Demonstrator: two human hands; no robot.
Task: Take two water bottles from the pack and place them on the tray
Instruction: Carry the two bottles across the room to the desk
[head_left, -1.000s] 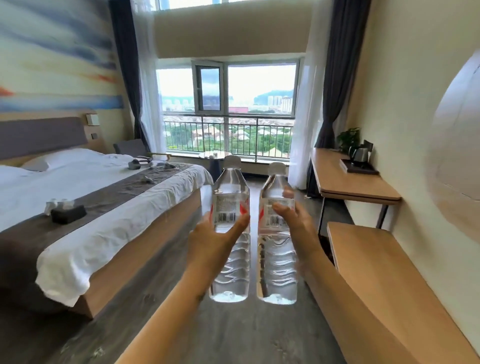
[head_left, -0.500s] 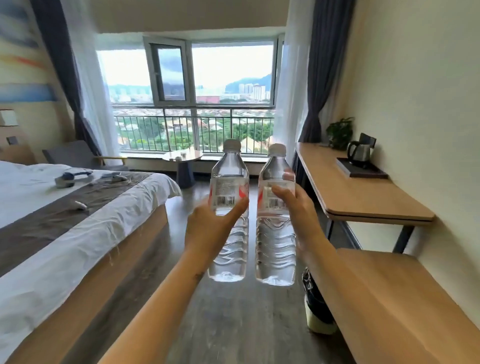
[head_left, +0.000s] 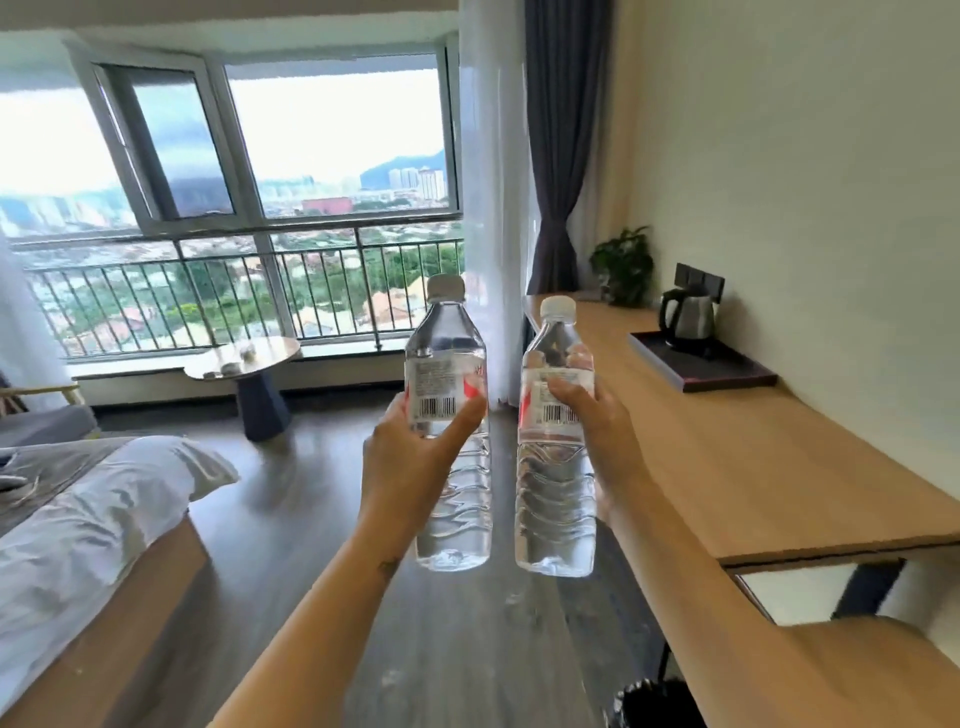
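Observation:
I hold two clear water bottles upright in front of me, above the floor. My left hand (head_left: 410, 457) grips the left water bottle (head_left: 451, 493) around its white label. My right hand (head_left: 597, 421) grips the right water bottle (head_left: 555, 499) the same way. Both have white caps and stand side by side, a small gap between them. A dark tray (head_left: 727, 371) lies on the wooden desk (head_left: 753, 467) to the right, farther along, with a steel kettle (head_left: 687, 314) on its far part. The pack is out of view.
The desk runs along the right wall, with a potted plant (head_left: 623, 262) at its far end. A bed (head_left: 93, 519) fills the left. A small round table (head_left: 249, 358) stands by the window. A black bin (head_left: 654, 704) sits under the desk's near end.
I have walked forward past the bed toward the window and desk. The tray and kettle look nearer and larger. Both bottles stay held upright in my hands.

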